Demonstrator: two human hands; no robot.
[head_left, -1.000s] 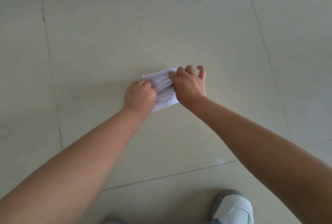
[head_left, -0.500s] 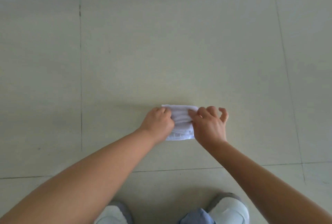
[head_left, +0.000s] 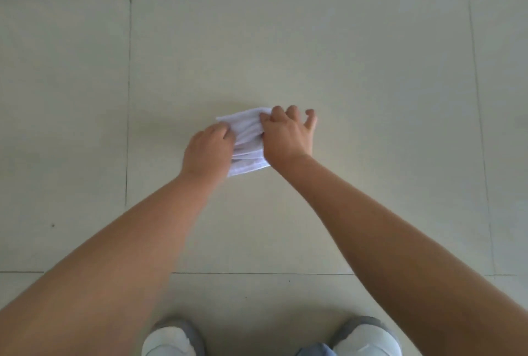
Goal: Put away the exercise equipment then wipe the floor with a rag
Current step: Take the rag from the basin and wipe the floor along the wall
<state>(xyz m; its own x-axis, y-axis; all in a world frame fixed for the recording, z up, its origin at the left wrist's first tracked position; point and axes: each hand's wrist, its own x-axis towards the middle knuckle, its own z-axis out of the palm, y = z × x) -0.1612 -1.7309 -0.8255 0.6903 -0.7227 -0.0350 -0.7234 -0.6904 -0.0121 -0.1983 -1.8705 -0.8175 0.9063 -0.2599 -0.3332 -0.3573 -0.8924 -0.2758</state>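
Both hands, the left hand [head_left: 207, 150] and the right hand [head_left: 285, 135], have pushed the white rag [head_left: 247, 141] farther forward on the floor [head_left: 371, 70], fingers clenched on it, so wiping continues.

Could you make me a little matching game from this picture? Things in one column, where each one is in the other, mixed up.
Things:
1. rag
2. left hand
3. right hand
4. shoes

Places:
A. bottom edge of the view, toes pointing forward
B. bunched on the floor between both hands
C. grips the rag's left side
D. grips the rag's right side, little finger lifted off it

Pairs: 1-B, 2-C, 3-D, 4-A
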